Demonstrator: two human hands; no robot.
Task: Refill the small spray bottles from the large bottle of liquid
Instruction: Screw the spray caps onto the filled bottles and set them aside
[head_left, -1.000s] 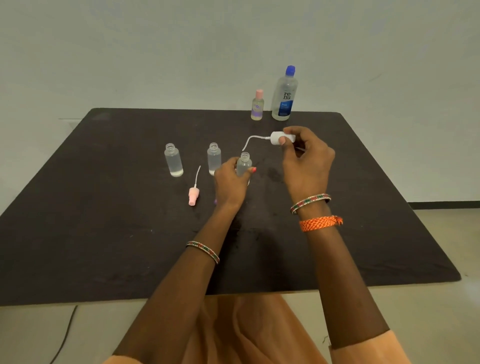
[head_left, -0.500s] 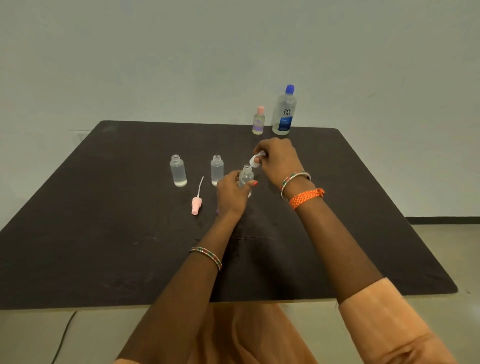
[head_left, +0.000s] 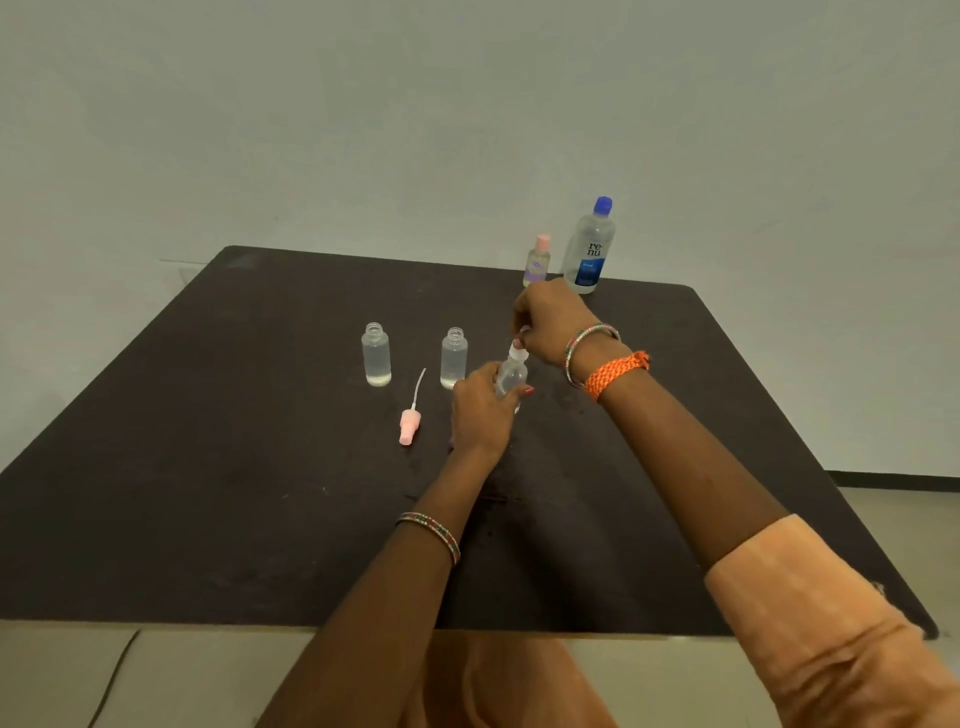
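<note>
The left hand (head_left: 480, 410) gripped a small clear bottle (head_left: 511, 375) from its left side, fingers and thumb curled round the body, one red nail showing at the front. The right hand (head_left: 553, 325) came in from above and the right, wrist bent down, fingertips pinching a white sprayer (head_left: 518, 352) seated on the bottle's neck. Both forearms reached out over the table (head_left: 208, 493), the left one low and straight, the right one angled across with a peach sleeve (head_left: 831, 613) at the elbow.

The left hand hid the bottle's lower part and base, so whether it stood on the table or was lifted could not be told. The right fingers covered most of the sprayer's top. How full the held bottle was could not be made out.

The bottle sat between the two hands, near the table's middle. Just left of it stood two open bottles (head_left: 453, 357) (head_left: 376, 354), uncapped, each with a little liquid at the bottom. A pink sprayer (head_left: 409, 426) lay flat in front of them, its tube pointing away. At the far edge stood a pink-capped bottle (head_left: 537, 260) and, just beside it, the large bottle (head_left: 590, 247) with a blue cap, well apart from the hands.
</note>
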